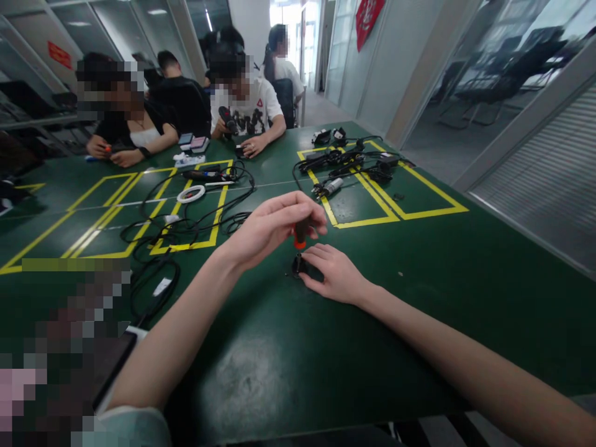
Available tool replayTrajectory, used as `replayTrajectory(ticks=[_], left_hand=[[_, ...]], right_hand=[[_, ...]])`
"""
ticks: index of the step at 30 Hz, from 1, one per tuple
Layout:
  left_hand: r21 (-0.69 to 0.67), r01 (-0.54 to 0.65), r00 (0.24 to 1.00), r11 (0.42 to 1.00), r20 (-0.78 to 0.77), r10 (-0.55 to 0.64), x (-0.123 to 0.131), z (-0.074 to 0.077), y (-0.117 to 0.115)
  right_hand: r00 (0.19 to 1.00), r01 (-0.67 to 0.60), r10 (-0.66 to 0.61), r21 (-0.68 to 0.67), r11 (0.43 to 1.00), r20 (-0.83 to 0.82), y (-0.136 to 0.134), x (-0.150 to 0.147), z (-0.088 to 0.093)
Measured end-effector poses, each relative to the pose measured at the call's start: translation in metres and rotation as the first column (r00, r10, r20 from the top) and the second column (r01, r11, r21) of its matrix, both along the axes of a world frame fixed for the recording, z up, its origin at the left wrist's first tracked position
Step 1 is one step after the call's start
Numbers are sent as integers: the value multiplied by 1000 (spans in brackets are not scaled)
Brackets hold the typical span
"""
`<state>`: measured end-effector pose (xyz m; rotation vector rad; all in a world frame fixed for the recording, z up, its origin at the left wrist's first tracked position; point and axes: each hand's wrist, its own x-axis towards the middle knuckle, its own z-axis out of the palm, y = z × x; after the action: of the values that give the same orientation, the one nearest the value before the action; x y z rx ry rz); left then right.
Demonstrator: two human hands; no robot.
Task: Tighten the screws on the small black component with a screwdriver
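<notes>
My left hand (284, 218) is closed round the dark handle of a screwdriver (300, 239), which has an orange collar and stands upright. Its shaft points down into a small round black part (297, 267) on the green table. The fingers of my right hand (333, 273) pinch that black part from the right side and hold it against the tabletop. What the part belongs to is too small to make out. Beside it on the left lies a tiny dark speck.
Coiled black cables (186, 211) and a white ring (190, 194) lie left on the green table (372, 347). More black cables with plugs (344, 161) are heaped inside yellow tape at the back right. Two people (246, 102) work across the table; another person's arm is at the near left.
</notes>
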<state>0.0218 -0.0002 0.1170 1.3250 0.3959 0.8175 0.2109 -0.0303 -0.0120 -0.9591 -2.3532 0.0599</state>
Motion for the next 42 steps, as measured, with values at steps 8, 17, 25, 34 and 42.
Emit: replayTrajectory(ticks=[8, 17, 25, 34, 42], left_hand=[[-46, -24, 999, 999, 20, 25, 3, -1, -2], [-51, 19, 1000, 999, 12, -19, 1, -1, 0], [-51, -30, 998, 998, 51, 33, 3, -6, -1], [-91, 12, 996, 996, 87, -4, 1, -8, 2], [-134, 3, 998, 991, 63, 6, 1, -10, 1]], right_hand=[[1000, -6, 6, 14, 1000, -9, 0, -1, -1], [1000, -16, 16, 32, 999, 12, 0, -1, 0], [999, -11, 10, 48, 999, 32, 0, -2, -1], [1000, 0, -1, 28, 1000, 26, -2, -4, 1], [999, 4, -5, 23, 1000, 32, 2, -4, -5]])
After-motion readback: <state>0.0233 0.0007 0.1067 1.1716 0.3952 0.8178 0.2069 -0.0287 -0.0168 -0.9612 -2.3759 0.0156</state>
